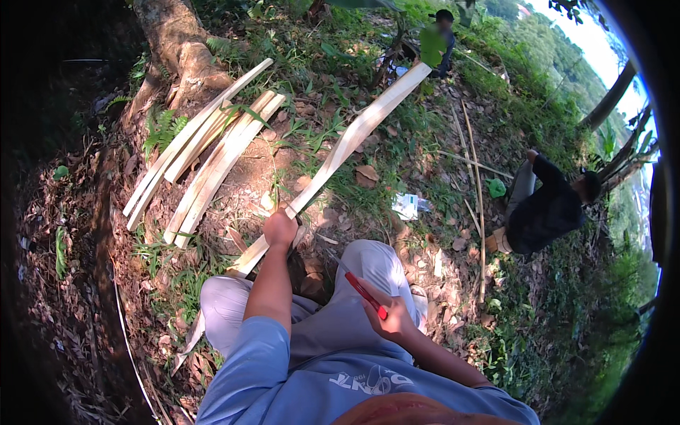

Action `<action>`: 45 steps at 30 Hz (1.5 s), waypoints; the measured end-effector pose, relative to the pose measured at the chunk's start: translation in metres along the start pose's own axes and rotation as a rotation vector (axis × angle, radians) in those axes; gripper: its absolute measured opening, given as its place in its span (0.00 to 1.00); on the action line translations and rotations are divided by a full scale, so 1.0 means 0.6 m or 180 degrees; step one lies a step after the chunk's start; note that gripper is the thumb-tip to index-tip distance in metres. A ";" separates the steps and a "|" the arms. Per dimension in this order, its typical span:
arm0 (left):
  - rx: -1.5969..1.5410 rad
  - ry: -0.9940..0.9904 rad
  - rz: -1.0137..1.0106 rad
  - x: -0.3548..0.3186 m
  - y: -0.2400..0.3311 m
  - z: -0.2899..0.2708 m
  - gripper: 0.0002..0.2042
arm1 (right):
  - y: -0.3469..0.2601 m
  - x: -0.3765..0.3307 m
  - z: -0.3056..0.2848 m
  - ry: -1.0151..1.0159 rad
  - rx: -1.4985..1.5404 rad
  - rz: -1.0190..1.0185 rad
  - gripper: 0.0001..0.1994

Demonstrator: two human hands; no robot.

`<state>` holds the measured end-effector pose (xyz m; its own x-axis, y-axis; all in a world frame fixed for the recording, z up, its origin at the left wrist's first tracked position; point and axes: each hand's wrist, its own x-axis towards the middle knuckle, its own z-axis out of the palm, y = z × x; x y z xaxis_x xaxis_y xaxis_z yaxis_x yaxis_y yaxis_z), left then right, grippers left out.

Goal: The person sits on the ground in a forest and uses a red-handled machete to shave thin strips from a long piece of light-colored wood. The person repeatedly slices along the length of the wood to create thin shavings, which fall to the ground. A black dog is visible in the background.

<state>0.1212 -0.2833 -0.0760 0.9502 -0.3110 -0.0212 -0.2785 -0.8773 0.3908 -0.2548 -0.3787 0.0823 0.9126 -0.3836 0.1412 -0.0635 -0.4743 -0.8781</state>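
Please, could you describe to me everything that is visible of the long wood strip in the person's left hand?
The long wood strip is pale cream with faint darker streaks and looks like bare split wood. It is slim, gently bent along its length and looks broader toward the far end. It slants up and to the right from the left hand, which is closed around it. A pale length also shows below the hand, probably the same strip, but the hand hides the join.

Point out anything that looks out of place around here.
A white packet lies on the leafy ground beyond the right knee, looking like litter among natural debris. The wooden strip in the left hand looks wavy, though lens distortion may exaggerate that.
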 end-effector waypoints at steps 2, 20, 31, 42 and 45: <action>-0.0111 0.0053 0.0231 0.002 0.016 -0.010 0.17 | -0.009 0.008 0.002 0.0137 -0.0217 -0.0253 0.28; -0.6182 -0.2243 -0.0295 -0.422 0.050 -0.261 0.39 | -0.139 -0.030 -0.001 -0.0183 0.3914 0.1281 0.24; -0.6881 -0.1710 -0.1118 -0.456 0.072 -0.270 0.22 | -0.135 -0.021 0.006 0.0143 0.4811 0.1205 0.23; -0.5532 -0.1480 -0.0196 -0.411 -0.008 -0.289 0.29 | -0.107 -0.045 -0.026 0.1218 0.3300 0.1025 0.28; -0.5520 -0.1408 -0.0077 -0.414 -0.010 -0.302 0.31 | -0.104 -0.042 -0.028 0.1124 0.3471 0.0836 0.30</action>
<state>-0.0879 -0.1346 0.0935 0.7657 -0.6260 -0.1476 0.4613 0.3747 0.8042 -0.2806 -0.3526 0.1413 0.7495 -0.6483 -0.1340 0.3026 0.5155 -0.8017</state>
